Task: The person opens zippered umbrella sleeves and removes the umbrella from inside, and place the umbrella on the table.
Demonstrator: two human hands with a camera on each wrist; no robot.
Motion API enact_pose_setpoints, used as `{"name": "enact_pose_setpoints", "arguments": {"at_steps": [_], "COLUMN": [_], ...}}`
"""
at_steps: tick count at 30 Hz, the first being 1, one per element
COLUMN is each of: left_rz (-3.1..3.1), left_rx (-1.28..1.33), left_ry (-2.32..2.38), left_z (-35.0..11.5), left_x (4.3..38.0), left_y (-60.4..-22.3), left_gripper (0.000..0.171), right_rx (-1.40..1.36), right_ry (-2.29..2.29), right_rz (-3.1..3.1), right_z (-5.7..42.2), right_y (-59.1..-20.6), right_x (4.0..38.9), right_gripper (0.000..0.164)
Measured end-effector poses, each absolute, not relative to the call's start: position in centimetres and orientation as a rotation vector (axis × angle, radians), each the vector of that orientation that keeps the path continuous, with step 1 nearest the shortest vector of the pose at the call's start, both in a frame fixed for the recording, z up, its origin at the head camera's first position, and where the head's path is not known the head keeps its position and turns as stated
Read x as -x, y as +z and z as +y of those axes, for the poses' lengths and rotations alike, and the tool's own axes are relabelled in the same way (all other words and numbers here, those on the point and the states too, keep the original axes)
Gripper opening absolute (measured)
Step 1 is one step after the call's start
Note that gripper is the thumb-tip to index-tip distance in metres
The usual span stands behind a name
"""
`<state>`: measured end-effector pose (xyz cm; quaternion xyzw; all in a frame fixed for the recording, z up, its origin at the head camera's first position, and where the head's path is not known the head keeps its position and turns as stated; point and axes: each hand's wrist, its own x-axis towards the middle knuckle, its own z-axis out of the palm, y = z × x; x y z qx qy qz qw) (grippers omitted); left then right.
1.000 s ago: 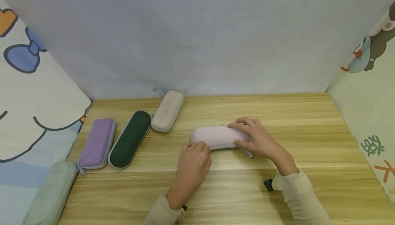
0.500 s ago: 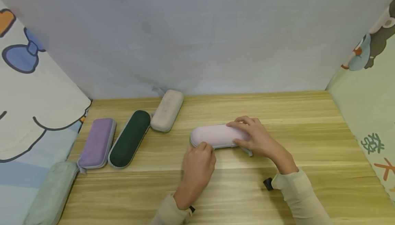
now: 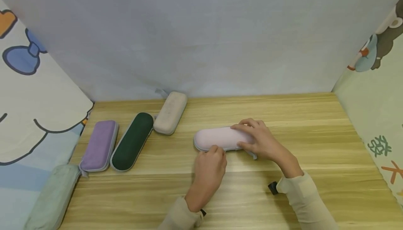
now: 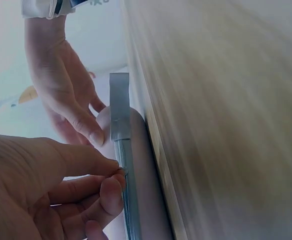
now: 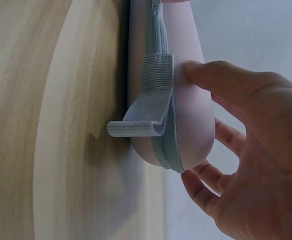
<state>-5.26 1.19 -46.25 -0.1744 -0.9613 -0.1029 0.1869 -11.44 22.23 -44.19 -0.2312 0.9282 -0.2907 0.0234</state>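
Observation:
A pale pink hard glasses case (image 3: 217,138) with a grey zipper lies crosswise on the wooden table. My right hand (image 3: 262,141) grips its right end, thumb on the near side and fingers over the far side, as the right wrist view also shows. At the near edge, my left hand (image 3: 209,170) pinches the small zipper pull (image 4: 121,171) between thumb and curled forefinger. A grey fabric loop (image 5: 148,110) sticks out from the zipper band near the right thumb. Most of the pull is hidden by the fingertips.
On the left lie a purple case (image 3: 100,146), a dark green case (image 3: 133,141), a beige case (image 3: 171,113) and a pale green case (image 3: 53,198). Behind the table (image 3: 299,114) hangs a grey-white cloth (image 3: 214,37); printed cloths flank both sides.
My left hand has slid to the right along the near edge of the pink case, toward the right hand. The right hand and the case stay in place.

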Motion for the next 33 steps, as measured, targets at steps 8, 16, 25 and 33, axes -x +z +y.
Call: {"name": "enact_pose_setpoints", "arguments": {"at_steps": [8,16,25,33], "left_rz": [-2.706,-2.745,-2.733,-2.722], "left_rx": [0.535,0.558,0.582,0.573], "left_ry": [-0.219,-0.186,-0.173,-0.168], "left_z": [2.0,2.8,3.6,3.7], "left_x": [5.4,5.4,5.6,5.7], "left_y": [-46.4,-46.2,-46.2,-46.4], "left_gripper": [0.010,0.012,0.013,0.013], "right_rx": [0.725,0.722,0.703,0.730], "right_ry": [-0.908,-0.907,-0.904,-0.925], "right_rz": [2.870,2.868,2.866,2.882], "right_z": [22.2,22.3,22.3,22.3], "right_y": [-44.3,-44.5,-44.7,-44.8], "right_x": [11.6,11.5,11.5,11.6], "right_gripper": [0.050,0.050,0.052,0.051]}}
